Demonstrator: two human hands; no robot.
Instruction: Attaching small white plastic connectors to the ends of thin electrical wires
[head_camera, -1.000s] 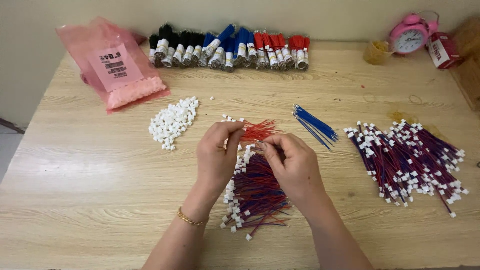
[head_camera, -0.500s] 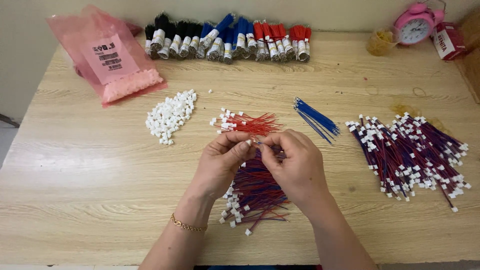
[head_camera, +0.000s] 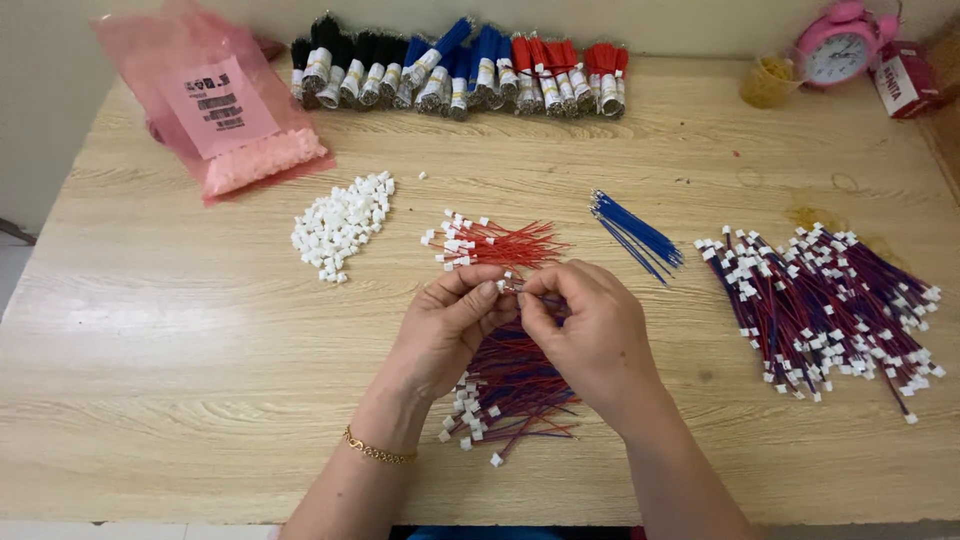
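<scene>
My left hand (head_camera: 450, 330) and my right hand (head_camera: 590, 335) meet over the middle of the wooden table (head_camera: 150, 380). Their fingertips pinch a small white connector (head_camera: 508, 286) with a thin wire between them. Under the hands lies a pile of red-and-blue wires with white connectors (head_camera: 505, 395). Just beyond the fingers lies a bunch of red wires with white connectors (head_camera: 490, 245). A heap of loose white connectors (head_camera: 340, 225) sits to the left, and a bundle of bare blue wires (head_camera: 635, 232) to the right.
A large pile of finished red-and-blue wires (head_camera: 825, 310) lies at the right. Along the back edge runs a row of black, blue and red wire bundles (head_camera: 460, 70). A pink plastic bag (head_camera: 215, 110) lies back left; a pink alarm clock (head_camera: 840, 50) stands back right.
The view has shifted slightly, so the table's things sit lower in the frame. Both hands stay together over the pile, fingers still working the small connector.
</scene>
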